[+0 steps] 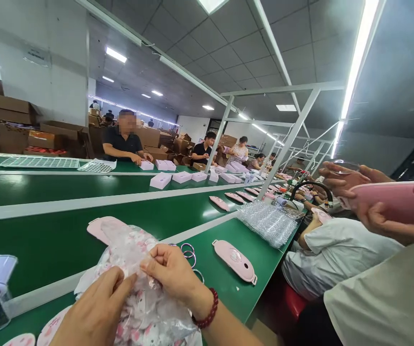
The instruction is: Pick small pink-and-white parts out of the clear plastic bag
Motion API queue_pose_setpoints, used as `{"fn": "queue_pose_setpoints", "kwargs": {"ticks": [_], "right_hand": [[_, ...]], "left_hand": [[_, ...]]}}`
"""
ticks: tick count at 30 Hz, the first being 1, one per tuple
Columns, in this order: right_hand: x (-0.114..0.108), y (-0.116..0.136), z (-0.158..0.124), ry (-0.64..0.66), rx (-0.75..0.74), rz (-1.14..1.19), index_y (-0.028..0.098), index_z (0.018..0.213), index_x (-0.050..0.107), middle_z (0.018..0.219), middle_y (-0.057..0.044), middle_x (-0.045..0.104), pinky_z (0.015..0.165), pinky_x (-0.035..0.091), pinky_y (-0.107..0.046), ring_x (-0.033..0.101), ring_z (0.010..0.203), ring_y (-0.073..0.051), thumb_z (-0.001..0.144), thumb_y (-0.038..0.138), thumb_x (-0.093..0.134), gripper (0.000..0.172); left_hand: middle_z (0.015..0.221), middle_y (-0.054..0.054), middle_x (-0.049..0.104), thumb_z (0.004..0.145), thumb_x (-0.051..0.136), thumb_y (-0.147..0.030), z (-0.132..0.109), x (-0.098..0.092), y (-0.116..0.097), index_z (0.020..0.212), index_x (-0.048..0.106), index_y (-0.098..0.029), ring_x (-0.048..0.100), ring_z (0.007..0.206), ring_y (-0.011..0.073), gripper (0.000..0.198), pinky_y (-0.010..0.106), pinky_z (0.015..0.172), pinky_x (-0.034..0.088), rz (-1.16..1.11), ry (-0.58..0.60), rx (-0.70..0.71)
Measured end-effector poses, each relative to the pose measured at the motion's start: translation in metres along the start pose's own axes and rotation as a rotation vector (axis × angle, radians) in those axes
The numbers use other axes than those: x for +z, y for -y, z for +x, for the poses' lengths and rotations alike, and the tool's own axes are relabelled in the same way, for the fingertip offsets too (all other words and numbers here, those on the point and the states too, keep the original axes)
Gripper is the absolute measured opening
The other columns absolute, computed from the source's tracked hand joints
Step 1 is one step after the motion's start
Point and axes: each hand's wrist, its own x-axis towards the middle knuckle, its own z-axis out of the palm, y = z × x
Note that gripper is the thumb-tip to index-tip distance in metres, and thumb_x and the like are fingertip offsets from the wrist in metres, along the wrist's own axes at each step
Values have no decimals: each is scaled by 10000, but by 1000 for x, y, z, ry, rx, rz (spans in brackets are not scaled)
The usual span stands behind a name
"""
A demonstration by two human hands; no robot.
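Note:
A clear plastic bag (138, 269) full of small pink-and-white pieces lies on the green bench in front of me. My left hand (97, 312) rests on its near side and pinches the film. My right hand (173, 271), with a red bead bracelet on the wrist, grips the bag's top edge between thumb and fingers. Metal key rings (188, 252) lie just beyond my right hand. A pink oval device (235, 259) lies flat on the bench to the right.
A green conveyor belt (66, 235) runs away from me with pink devices and pink boxes (161, 180) on it. A co-worker's hands (351, 185) at right hold a pink device. A stack of clear trays (270, 222) sits farther along. People sit opposite.

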Motion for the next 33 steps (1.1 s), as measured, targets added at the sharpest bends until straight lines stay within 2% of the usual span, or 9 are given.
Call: {"fn": "queue_pose_setpoints", "kwargs": {"ticks": [3, 6, 8, 11, 17, 22, 26, 29, 33], "right_hand": [[-4, 9, -3, -11, -24, -222, 186, 862, 530, 658, 60, 480, 526, 325, -213, 401, 550, -86, 821, 399, 649, 247], [-4, 23, -7, -45, -101, -535, 210, 998, 606, 802, 41, 588, 674, 372, -256, 517, 697, -123, 775, 271, 749, 273], [-2, 31, -5, -34, -149, -730, 212, 918, 619, 833, 24, 617, 702, 339, -282, 547, 774, -156, 778, 250, 759, 202], [2, 38, 3, 22, -173, -945, 194, 756, 567, 802, 11, 638, 631, 278, -284, 576, 785, -177, 785, 306, 767, 231], [15, 44, 16, 58, -143, -1145, 189, 699, 518, 775, 1, 681, 534, 181, -288, 613, 708, -181, 794, 362, 735, 294], [16, 36, 14, -140, -167, -1140, 209, 808, 541, 875, 11, 676, 528, 163, -303, 596, 711, -162, 841, 324, 637, 153], [14, 25, 12, -224, -184, -1101, 216, 874, 560, 897, 19, 651, 552, 249, -297, 600, 740, -164, 825, 227, 623, 81], [15, 22, 11, -182, -239, -1073, 219, 1032, 588, 1032, -6, 656, 626, 391, -295, 640, 853, -194, 805, 181, 636, 235], [12, 28, 11, -82, -319, -1034, 246, 1308, 518, 1143, -18, 676, 814, 530, -312, 667, 983, -207, 821, 145, 631, 510]], "left_hand": [[939, 12, 457, 904, 369, -18, -1, -1, 8, 1046, 515, -214, 491, 756, 145, 283, 315, 667, 421, 10, -60, 65], [924, 7, 469, 885, 405, -24, 4, -5, 13, 1047, 510, -212, 529, 736, 114, 269, 250, 642, 456, 46, -110, 191], [899, 16, 466, 889, 413, -15, 7, -8, 11, 973, 520, -186, 516, 715, 116, 218, 257, 637, 453, 123, -124, 199], [851, 34, 472, 882, 433, -6, 8, -12, 10, 832, 541, -174, 495, 710, 150, 206, 301, 628, 424, 212, -155, 252], [749, 53, 501, 846, 448, 10, 12, -12, 11, 695, 602, -164, 505, 673, 189, 276, 332, 578, 403, 393, -271, 367], [773, 33, 512, 823, 460, 42, 13, -5, 11, 770, 646, -171, 502, 637, 166, 288, 315, 557, 443, 375, -187, 231], [844, 28, 542, 893, 348, 14, 10, -3, 14, 896, 660, -208, 551, 675, 158, 383, 309, 560, 445, 182, -78, 74], [926, -3, 537, 1000, 348, -205, 10, -9, 9, 1047, 613, -265, 573, 684, 97, 276, 242, 569, 466, -138, -25, -21], [1174, 6, 505, 977, 402, -532, 17, -21, -13, 1025, 588, -268, 563, 745, 107, 326, 286, 686, 486, -496, -143, -387]]}}
